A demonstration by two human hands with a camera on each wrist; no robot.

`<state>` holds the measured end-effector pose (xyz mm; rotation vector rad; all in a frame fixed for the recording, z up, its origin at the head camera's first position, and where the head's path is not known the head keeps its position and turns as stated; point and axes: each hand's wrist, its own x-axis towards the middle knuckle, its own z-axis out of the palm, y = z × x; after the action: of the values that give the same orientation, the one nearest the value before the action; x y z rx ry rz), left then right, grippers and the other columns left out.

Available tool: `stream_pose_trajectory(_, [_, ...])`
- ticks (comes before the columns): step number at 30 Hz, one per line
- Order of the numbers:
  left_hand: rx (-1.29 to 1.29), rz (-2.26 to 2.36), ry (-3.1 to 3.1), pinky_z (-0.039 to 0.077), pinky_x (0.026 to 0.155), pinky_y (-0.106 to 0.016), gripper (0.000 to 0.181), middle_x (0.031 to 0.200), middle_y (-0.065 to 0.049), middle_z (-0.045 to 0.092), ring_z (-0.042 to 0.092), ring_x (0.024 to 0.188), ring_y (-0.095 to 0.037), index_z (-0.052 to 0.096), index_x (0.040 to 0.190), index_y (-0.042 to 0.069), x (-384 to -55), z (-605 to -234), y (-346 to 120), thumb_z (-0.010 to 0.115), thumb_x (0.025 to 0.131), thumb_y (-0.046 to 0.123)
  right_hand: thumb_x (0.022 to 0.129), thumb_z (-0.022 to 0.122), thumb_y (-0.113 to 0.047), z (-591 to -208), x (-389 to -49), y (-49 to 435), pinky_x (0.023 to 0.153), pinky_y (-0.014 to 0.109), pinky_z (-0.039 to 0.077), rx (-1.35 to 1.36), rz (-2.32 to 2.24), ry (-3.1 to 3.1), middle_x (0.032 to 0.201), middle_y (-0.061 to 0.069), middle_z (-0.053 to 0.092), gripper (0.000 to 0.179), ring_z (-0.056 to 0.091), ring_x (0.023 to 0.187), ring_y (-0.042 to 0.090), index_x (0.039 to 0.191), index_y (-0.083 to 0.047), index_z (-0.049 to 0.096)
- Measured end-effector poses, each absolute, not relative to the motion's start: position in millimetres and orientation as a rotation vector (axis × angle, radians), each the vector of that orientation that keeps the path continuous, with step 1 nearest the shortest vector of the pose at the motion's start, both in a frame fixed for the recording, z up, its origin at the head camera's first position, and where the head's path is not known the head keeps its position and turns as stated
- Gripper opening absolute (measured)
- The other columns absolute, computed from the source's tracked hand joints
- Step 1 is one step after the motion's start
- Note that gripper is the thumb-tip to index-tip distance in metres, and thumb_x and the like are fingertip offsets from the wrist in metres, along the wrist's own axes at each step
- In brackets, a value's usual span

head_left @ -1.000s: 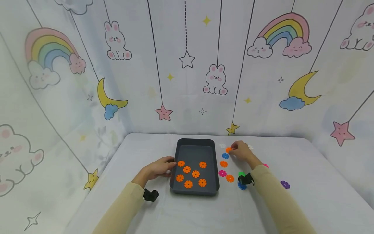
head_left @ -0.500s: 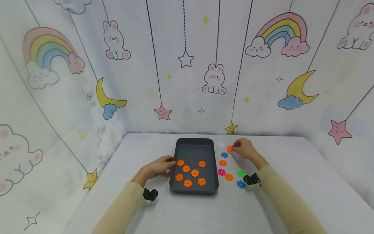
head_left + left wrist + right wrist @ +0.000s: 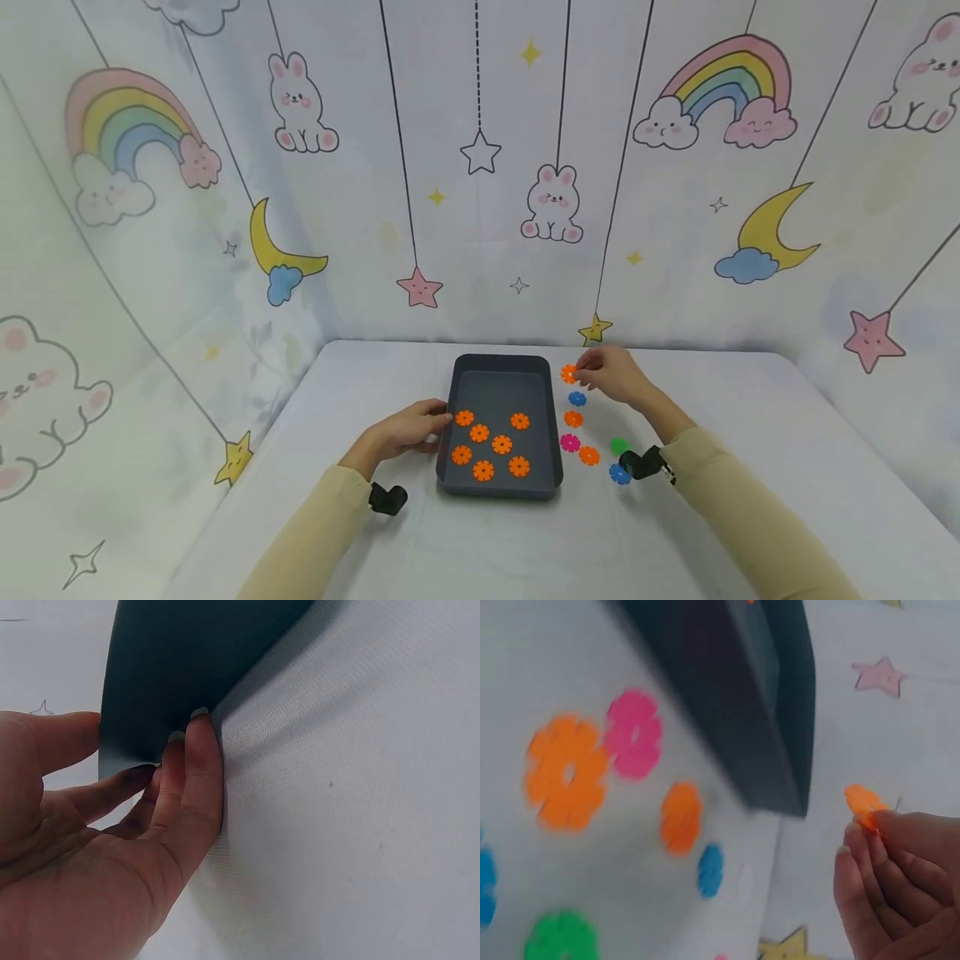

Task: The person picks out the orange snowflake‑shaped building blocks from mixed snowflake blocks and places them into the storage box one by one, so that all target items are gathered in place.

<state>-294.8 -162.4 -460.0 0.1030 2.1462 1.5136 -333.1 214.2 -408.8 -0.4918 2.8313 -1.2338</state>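
Observation:
In the head view, a dark grey rectangular tray (image 3: 498, 490) lies on the table with several orange notched discs (image 3: 502, 444) in its near half. My left hand (image 3: 408, 431) holds the tray's left side, thumb at the rim and fingertips against the outer wall (image 3: 180, 667). Between thumb and fingertips, my right hand (image 3: 615, 375) pinches an orange flower-shaped disc (image 3: 864, 801), raised beside the tray's far right corner. Below that hand, a blue disc (image 3: 577, 399) and another orange disc (image 3: 573, 419) lie on the cloth.
Right of the tray lie a pink disc (image 3: 570, 442), an orange disc (image 3: 589, 456), a green disc (image 3: 618, 447) and a blue disc (image 3: 620, 474). The white-covered table (image 3: 495, 546) ends at a patterned curtain (image 3: 487, 250) behind.
My right hand, holding the orange disc, first shifts slightly right, then moves left and up toward the tray's far right corner. The left hand stays on the tray.

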Motion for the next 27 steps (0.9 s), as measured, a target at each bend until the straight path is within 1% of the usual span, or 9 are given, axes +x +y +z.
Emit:
stream_pose_trajectory(5, [0.109, 1.503, 2.150, 0.057, 0.096, -0.045, 0.055, 0.147, -0.022, 0.050, 0.057, 0.125, -0.032, 0.034, 0.155, -0.002, -294, -458, -161, 0.051, 0.109, 0.022, 0.097, 0.069, -0.009, -396, -332, 180, 0.075, 0.036, 0.062, -0.550, -1.226, 2.735, 0.092, 0.015, 0.074, 0.014, 0.072, 0.085, 0.036, 0.103, 0.003, 0.069])
stream_pose_trajectory(7, [0.098, 1.509, 2.142, 0.057, 0.097, -0.045, 0.055, 0.148, -0.021, 0.050, 0.057, 0.126, -0.032, 0.034, 0.156, -0.002, -294, -457, -161, 0.051, 0.109, 0.022, 0.097, 0.069, -0.008, -392, -332, 167, 0.076, 0.038, 0.062, -0.574, -1.212, 2.694, 0.091, 0.014, 0.074, 0.012, 0.072, 0.085, 0.035, 0.102, 0.003, 0.069])
stream_pose_trajectory(11, [0.095, 1.508, 2.138, 0.057, 0.097, -0.045, 0.055, 0.149, -0.022, 0.049, 0.056, 0.127, -0.032, 0.033, 0.156, -0.002, -293, -456, -161, 0.050, 0.109, 0.022, 0.095, 0.070, -0.007, -392, -334, 143, 0.082, 0.047, 0.061, -0.601, -1.178, 2.624, 0.090, 0.012, 0.074, 0.011, 0.071, 0.085, 0.034, 0.101, 0.003, 0.071])
stream_pose_trajectory(12, [0.091, 1.506, 2.138, 0.056, 0.098, -0.044, 0.055, 0.149, -0.021, 0.049, 0.056, 0.127, -0.032, 0.034, 0.156, -0.002, -293, -456, -161, 0.050, 0.109, 0.022, 0.095, 0.070, -0.006, -393, -335, 138, 0.082, 0.048, 0.061, -0.605, -1.166, 2.612, 0.090, 0.010, 0.073, 0.011, 0.071, 0.084, 0.033, 0.101, 0.003, 0.071])
stream_pose_trajectory(16, [0.090, 1.504, 2.143, 0.057, 0.097, -0.044, 0.055, 0.149, -0.022, 0.049, 0.056, 0.126, -0.032, 0.034, 0.156, -0.002, -294, -456, -162, 0.051, 0.109, 0.022, 0.093, 0.071, -0.005, -400, -339, 120, 0.080, 0.043, 0.062, -0.603, -1.099, 2.572, 0.089, 0.009, 0.074, 0.009, 0.073, 0.081, 0.026, 0.097, 0.002, 0.074])
stream_pose_trajectory(19, [0.097, 1.503, 2.142, 0.057, 0.097, -0.045, 0.055, 0.149, -0.022, 0.049, 0.057, 0.126, -0.033, 0.034, 0.155, -0.002, -294, -456, -162, 0.051, 0.109, 0.021, 0.091, 0.071, -0.002, -407, -339, 110, 0.078, 0.041, 0.063, -0.587, -1.047, 2.544, 0.086, 0.011, 0.075, 0.006, 0.073, 0.080, 0.027, 0.094, 0.003, 0.074])
stream_pose_trajectory(23, [0.094, 1.502, 2.140, 0.057, 0.097, -0.045, 0.054, 0.149, -0.022, 0.049, 0.056, 0.126, -0.033, 0.035, 0.155, -0.003, -293, -456, -162, 0.051, 0.109, 0.020, 0.089, 0.071, 0.002, -415, -339, 101, 0.077, 0.042, 0.063, -0.564, -0.988, 2.525, 0.083, 0.011, 0.074, 0.003, 0.073, 0.079, 0.029, 0.090, 0.003, 0.074])
stream_pose_trajectory(27, [0.085, 1.509, 2.134, 0.057, 0.097, -0.045, 0.054, 0.149, -0.021, 0.049, 0.057, 0.126, -0.032, 0.035, 0.155, -0.002, -293, -457, -161, 0.051, 0.109, 0.021, 0.088, 0.072, 0.003, -419, -341, 94, 0.072, 0.039, 0.062, -0.585, -0.888, 2.561, 0.079, 0.009, 0.073, 0.005, 0.071, 0.074, 0.026, 0.085, 0.001, 0.075])
